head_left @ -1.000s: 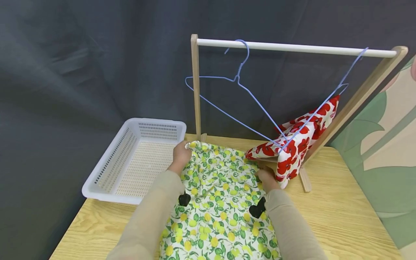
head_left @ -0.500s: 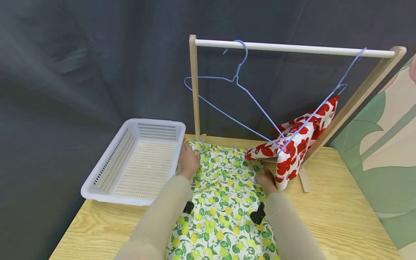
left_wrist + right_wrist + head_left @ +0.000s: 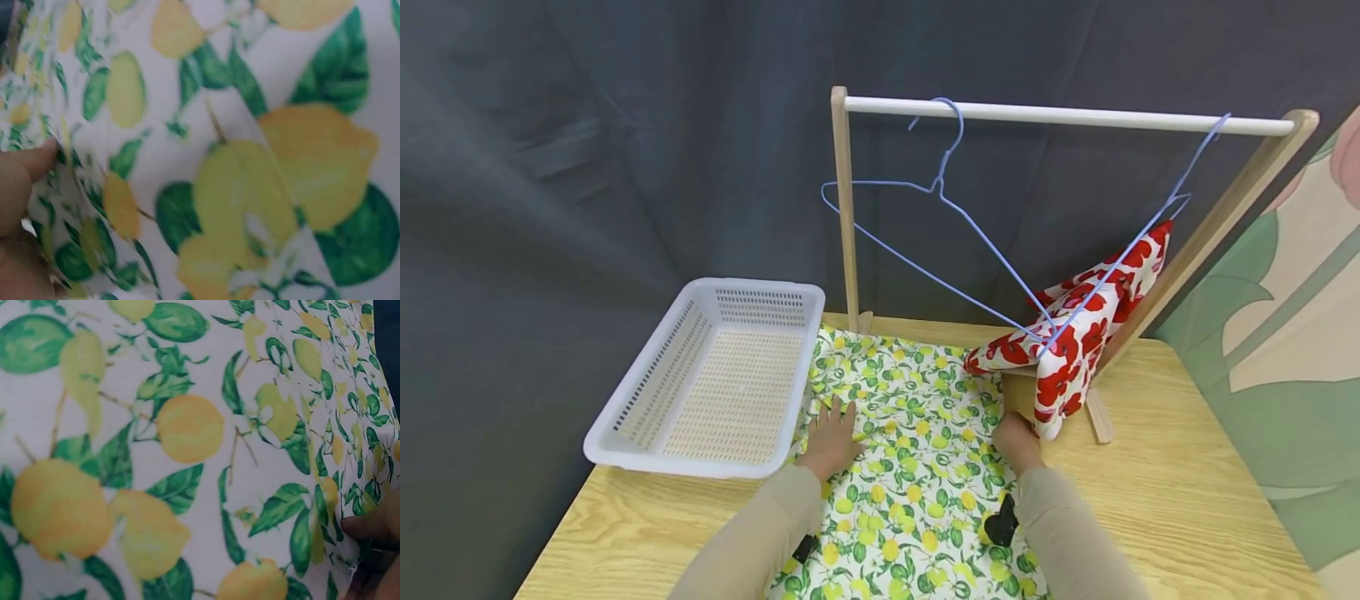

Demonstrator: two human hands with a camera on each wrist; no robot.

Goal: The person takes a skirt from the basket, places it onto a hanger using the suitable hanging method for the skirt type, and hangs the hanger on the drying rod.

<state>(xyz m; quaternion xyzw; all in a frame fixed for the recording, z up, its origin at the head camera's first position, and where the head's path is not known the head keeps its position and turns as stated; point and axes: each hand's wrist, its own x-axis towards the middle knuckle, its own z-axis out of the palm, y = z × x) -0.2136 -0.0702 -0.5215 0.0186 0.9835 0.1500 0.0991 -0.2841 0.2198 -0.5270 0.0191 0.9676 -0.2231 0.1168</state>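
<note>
A white cloth [image 3: 917, 467] printed with lemons and green leaves lies spread on the table, running past the bottom edge of the head view. My left hand [image 3: 831, 437] rests on its left part, fingers straight and spread. At the right edge of the cloth my right hand [image 3: 1018, 442] is curled and holds the border. In the right wrist view its thumb [image 3: 369, 525] lies on the cloth, the other fingers mostly hidden. The left wrist view shows the left thumb [image 3: 37, 162] against the print. Just beyond my right hand hangs a red-flowered white cloth [image 3: 1067, 367].
A wooden rack with a white rail [image 3: 1060, 115] stands at the back. On it hang a blue wire hanger [image 3: 940, 187] and, at the right, another hanger [image 3: 1172, 200] by the red-flowered cloth. A white plastic basket [image 3: 700, 458] stands left on the wooden table [image 3: 1165, 500].
My left hand has let go of the cloth's far left corner and come nearer, flattening onto the cloth. My right hand has slid slightly nearer along the right edge.
</note>
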